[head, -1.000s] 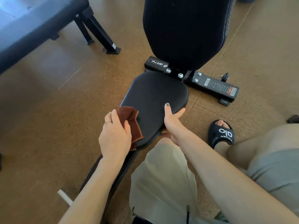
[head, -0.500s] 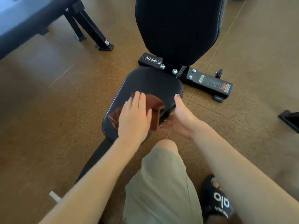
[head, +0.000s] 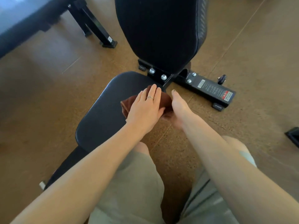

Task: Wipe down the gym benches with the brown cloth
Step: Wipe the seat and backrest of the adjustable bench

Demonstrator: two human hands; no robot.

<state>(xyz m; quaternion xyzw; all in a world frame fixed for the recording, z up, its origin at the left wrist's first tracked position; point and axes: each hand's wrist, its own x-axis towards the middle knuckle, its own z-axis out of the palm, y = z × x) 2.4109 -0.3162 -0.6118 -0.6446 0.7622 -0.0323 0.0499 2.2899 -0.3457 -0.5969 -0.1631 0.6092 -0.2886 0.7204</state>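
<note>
the left hand (head: 145,107) presses the brown cloth (head: 165,99) flat on the seat pad (head: 103,113), near the pad's right edge, fingers straight and close together. the right hand (head: 178,107) seems to grip that edge, its fingers hidden beneath.

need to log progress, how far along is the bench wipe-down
Done: cannot tell from the pads' look. In hand: the left hand presses the cloth flat on the seat near its far right edge, while the right hand grips that edge. Left: the backrest and the second bench, both untouched now.
</note>
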